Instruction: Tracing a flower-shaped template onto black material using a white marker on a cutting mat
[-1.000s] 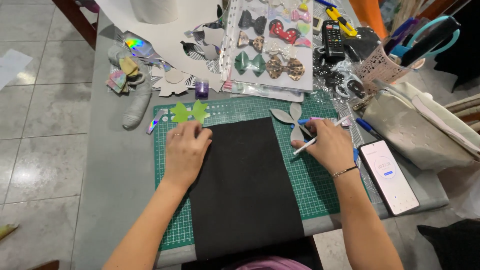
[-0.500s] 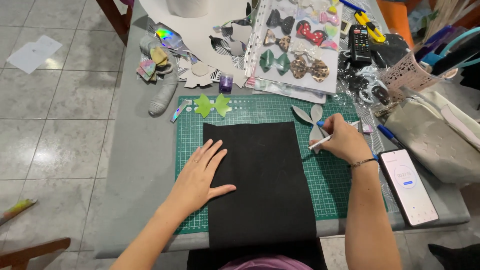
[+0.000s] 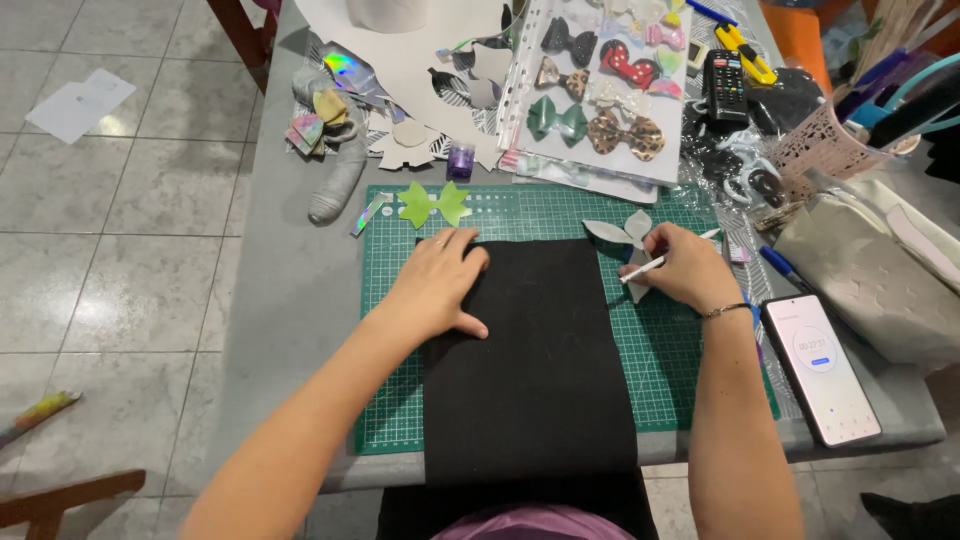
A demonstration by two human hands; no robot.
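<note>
A long black felt sheet (image 3: 545,370) lies down the middle of a green cutting mat (image 3: 680,350) and hangs over the table's near edge. My left hand (image 3: 435,285) rests flat on the sheet's upper left corner. My right hand (image 3: 685,270) is closed around a white pen (image 3: 645,268), its tip pointing left at the sheet's right edge. Just above that hand a grey bow-shaped template (image 3: 615,232) lies on the mat. A green bow-shaped cutout (image 3: 433,204) sits at the mat's top left.
A phone (image 3: 820,365) with a lit screen lies to the right of the mat. A plastic sheet of finished bows (image 3: 595,90), a black remote (image 3: 725,85), a pink holder of tools (image 3: 850,145), a beige bag (image 3: 880,270) and paper templates (image 3: 420,60) crowd the far table.
My left hand slid up the black sheet toward its top left corner. My right hand with the pen stayed by the grey template. The camera view shifted slightly.
</note>
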